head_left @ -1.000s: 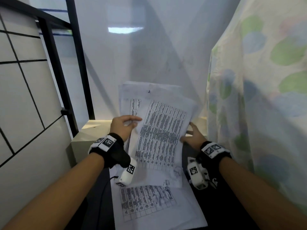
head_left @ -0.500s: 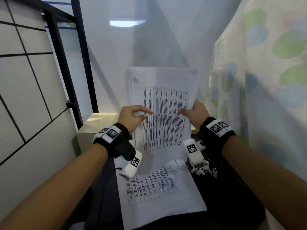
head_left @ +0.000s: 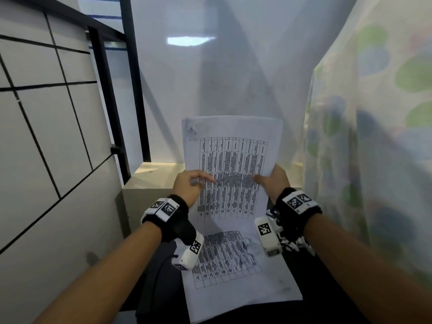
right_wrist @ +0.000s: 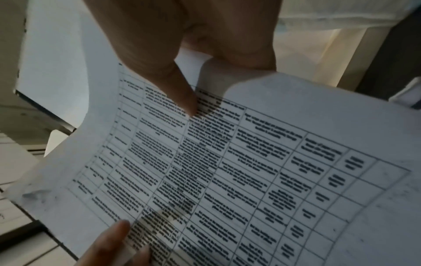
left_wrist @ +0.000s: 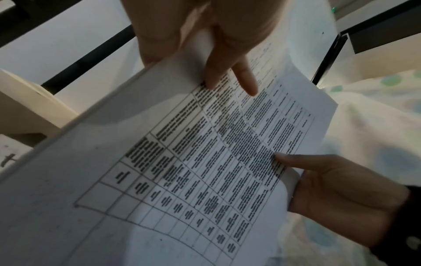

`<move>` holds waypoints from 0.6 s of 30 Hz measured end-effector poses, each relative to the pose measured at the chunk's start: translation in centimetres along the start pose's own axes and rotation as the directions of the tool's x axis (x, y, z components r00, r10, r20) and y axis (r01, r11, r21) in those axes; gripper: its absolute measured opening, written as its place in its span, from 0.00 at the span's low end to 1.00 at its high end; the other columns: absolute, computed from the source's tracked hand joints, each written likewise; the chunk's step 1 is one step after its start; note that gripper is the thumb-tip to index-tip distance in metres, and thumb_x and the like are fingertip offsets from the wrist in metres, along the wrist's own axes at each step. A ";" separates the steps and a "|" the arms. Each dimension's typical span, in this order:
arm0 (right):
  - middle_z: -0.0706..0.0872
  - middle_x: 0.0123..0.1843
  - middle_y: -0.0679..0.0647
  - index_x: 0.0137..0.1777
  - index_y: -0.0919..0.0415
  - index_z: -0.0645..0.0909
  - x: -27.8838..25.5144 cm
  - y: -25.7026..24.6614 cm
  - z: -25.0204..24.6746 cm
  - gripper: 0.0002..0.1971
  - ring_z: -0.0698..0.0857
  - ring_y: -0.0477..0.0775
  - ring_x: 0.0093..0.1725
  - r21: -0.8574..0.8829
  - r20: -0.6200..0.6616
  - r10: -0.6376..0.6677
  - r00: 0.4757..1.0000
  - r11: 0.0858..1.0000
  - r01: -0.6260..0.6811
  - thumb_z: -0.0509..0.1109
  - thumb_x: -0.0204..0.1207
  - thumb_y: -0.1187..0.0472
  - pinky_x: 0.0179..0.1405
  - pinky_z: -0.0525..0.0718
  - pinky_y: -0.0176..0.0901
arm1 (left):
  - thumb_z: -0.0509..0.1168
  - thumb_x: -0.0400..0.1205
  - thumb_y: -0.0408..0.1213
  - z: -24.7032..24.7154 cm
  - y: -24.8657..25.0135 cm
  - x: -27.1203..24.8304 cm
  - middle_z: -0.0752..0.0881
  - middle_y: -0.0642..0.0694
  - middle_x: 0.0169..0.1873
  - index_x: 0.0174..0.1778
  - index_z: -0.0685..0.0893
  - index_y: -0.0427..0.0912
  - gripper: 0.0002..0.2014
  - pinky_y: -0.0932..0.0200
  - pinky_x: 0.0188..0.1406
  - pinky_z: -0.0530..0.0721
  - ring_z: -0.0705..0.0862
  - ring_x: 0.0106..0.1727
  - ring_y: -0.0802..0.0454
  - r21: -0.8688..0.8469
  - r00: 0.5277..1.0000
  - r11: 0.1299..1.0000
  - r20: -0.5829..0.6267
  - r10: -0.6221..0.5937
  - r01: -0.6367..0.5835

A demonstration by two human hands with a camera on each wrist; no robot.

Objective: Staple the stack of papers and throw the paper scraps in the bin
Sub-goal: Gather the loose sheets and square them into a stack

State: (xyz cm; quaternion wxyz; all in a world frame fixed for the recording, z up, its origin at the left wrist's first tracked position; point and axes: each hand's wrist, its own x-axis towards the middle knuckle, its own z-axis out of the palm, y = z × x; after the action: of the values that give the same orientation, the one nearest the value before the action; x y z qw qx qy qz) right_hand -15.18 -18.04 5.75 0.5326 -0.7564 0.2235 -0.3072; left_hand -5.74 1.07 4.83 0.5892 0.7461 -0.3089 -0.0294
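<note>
I hold a stack of papers (head_left: 231, 164) printed with a table upright in front of me, squared between both hands. My left hand (head_left: 190, 185) pinches its left edge, thumb on the printed face and fingers behind. My right hand (head_left: 272, 181) pinches the right edge the same way. The left wrist view shows the stack of papers (left_wrist: 205, 162) with my left hand (left_wrist: 216, 54) above and my right hand (left_wrist: 330, 189) across. The right wrist view shows the stack of papers (right_wrist: 227, 171) under my right thumb. Another printed sheet (head_left: 233, 265) lies flat below on a dark surface. No stapler, scraps or bin are in view.
A pale patterned curtain (head_left: 374, 136) hangs close on the right. A tiled wall (head_left: 46, 136) and a black metal frame (head_left: 112, 101) stand on the left. A cream ledge (head_left: 159, 171) runs behind the papers, with a white wall (head_left: 210, 66) beyond.
The loose, skewed sheets have been gathered into one aligned upright stack. My right hand rose from the lower right edge to grip level with my left.
</note>
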 end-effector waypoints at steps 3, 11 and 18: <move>0.86 0.58 0.68 0.58 0.71 0.78 0.8 0.1 0.1 0.27 0.86 0.67 0.57 -0.030 -0.071 -0.040 0.997 0.999 0.037 0.78 0.65 0.54 0.60 0.84 0.65 | 0.54 0.76 0.12 -0.1 0.7 0.5 0.88 0.40 0.53 0.32 0.86 0.46 0.25 0.61 0.67 0.73 0.80 0.68 0.46 -0.041 0.999 0.999 -0.012 0.033 -0.033; 0.83 0.49 0.64 0.51 0.71 0.77 -1.4 3.1 0.7 0.09 0.82 0.61 0.51 -0.111 0.132 0.089 0.987 0.991 -0.074 0.66 0.79 0.63 0.48 0.76 0.45 | 0.61 0.77 0.21 -0.1 -6.3 -0.8 0.83 0.42 0.66 0.42 0.87 0.51 0.18 0.52 0.67 0.81 0.79 0.71 0.44 0.332 0.944 0.923 0.190 -0.270 0.197; 0.85 0.53 0.66 0.58 0.73 0.80 -0.3 3.2 -0.1 0.12 0.80 0.55 0.51 -0.063 -0.030 0.046 0.998 0.997 -0.048 0.64 0.81 0.64 0.49 0.79 0.48 | 0.71 0.75 0.49 -1.1 -9.8 -2.4 0.74 0.37 0.72 0.77 0.62 0.37 0.39 0.50 0.65 0.81 0.78 0.69 0.40 0.667 0.752 0.585 0.057 -0.656 0.460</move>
State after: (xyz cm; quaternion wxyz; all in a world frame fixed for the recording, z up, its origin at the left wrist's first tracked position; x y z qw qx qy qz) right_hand -15.45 -18.97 2.72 0.5121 -0.7630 0.2584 -0.2979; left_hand -3.06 4.28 -4.39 0.2183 0.9404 -0.1319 -0.2249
